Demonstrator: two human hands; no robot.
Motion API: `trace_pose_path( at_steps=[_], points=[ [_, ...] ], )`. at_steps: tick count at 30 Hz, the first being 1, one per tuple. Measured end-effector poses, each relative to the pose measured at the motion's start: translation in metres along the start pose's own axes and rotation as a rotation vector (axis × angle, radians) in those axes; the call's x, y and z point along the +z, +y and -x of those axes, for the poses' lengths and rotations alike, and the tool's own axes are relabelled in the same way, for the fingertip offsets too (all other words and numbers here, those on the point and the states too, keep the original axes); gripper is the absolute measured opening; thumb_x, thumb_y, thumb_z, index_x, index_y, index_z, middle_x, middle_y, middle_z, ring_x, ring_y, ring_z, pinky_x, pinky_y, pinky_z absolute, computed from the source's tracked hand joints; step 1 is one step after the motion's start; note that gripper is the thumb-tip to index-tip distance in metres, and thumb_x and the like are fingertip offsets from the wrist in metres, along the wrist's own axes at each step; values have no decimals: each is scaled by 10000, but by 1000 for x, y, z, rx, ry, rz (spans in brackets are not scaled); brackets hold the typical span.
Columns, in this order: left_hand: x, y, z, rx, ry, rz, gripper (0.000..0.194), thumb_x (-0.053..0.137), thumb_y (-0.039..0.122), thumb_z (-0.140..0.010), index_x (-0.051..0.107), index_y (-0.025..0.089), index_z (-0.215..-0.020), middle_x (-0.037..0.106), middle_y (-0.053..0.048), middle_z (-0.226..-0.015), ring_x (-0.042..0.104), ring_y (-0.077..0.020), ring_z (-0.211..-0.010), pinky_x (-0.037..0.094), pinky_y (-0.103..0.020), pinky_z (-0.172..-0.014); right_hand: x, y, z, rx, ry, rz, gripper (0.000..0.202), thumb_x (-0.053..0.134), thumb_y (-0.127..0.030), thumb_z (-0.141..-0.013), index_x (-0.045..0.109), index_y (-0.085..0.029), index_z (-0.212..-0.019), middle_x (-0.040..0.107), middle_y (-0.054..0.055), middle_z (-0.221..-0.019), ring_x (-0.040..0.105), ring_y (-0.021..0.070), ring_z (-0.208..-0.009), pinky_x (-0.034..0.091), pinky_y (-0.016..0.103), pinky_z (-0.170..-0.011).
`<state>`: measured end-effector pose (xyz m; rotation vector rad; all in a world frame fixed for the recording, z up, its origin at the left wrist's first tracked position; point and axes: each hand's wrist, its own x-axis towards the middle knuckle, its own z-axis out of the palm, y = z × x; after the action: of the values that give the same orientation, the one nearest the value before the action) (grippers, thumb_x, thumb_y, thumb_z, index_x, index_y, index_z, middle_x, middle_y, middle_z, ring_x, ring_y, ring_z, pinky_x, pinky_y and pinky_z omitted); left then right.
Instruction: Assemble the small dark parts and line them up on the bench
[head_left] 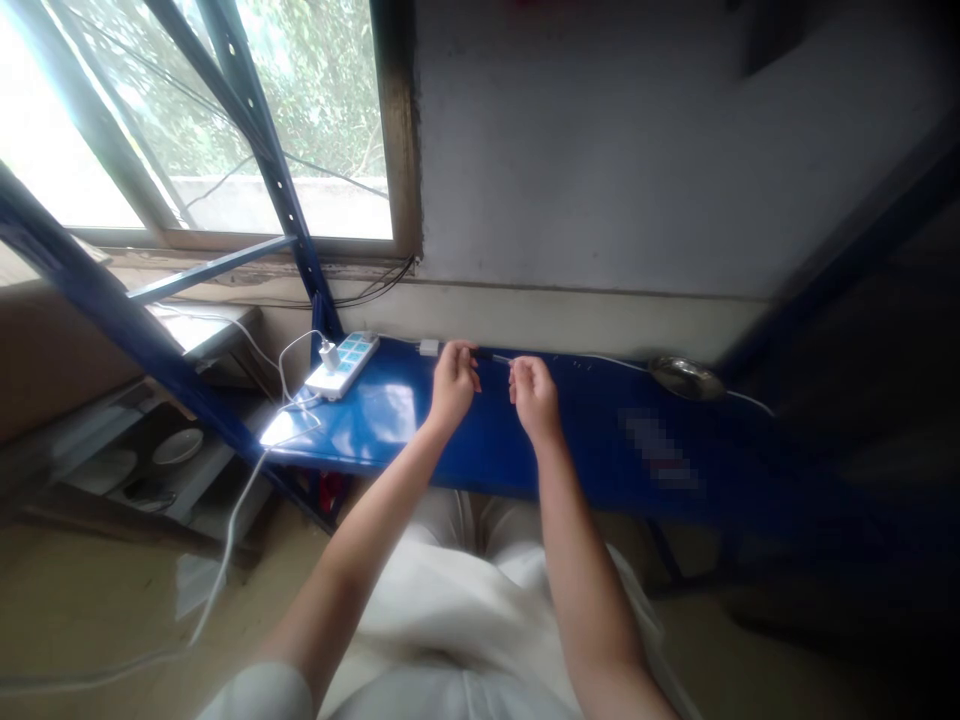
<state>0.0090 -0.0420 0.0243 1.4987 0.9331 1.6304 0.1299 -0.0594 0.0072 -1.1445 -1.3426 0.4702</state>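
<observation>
My left hand (pixel 454 382) is closed around the dark handle of a slim tool that looks like a screwdriver (pixel 501 357). Its thin metal shaft points right, toward my right hand (pixel 534 395). The fingers of that hand are pinched together at the shaft's tip; whatever small piece they may hold is too small to make out. Both hands are above the far part of a blue tabletop (pixel 480 450). Just left of my left hand lies a white plug adapter (pixel 429 347). Several tiny bits (pixel 582 366) are scattered right of my right hand.
A white power strip (pixel 343 366) with a charger (pixel 329 355) plugged in lies on the table's left end. A shiny metal dish (pixel 686 378) sits at the back right, near a white cable (pixel 615 362). Blue rack posts (pixel 281 190) rise by the window.
</observation>
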Motion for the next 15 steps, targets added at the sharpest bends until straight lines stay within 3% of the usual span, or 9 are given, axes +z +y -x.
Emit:
trace_pose_path(
  at_steps=[6, 15],
  points=[
    [-3, 1, -3, 45, 18, -47, 176, 411, 323, -887, 514, 182, -905, 481, 35, -669, 450, -23, -405, 362, -154, -402, -3, -5, 1, -17, -70, -54, 340, 414, -509, -836, 526, -196, -904, 577, 0, -730, 482, 76, -504, 398, 209, -493],
    [-4, 8, -1, 18, -29, 32, 226, 497, 373, -839, 544, 166, -915, 543, 17, -694, 474, -30, -438, 389, -166, -440, -4, 0, 2, -71, -71, 86, 322, 504, -465, -801, 610, -175, -892, 633, 49, -800, 537, 117, -606, 449, 253, -586]
  ],
)
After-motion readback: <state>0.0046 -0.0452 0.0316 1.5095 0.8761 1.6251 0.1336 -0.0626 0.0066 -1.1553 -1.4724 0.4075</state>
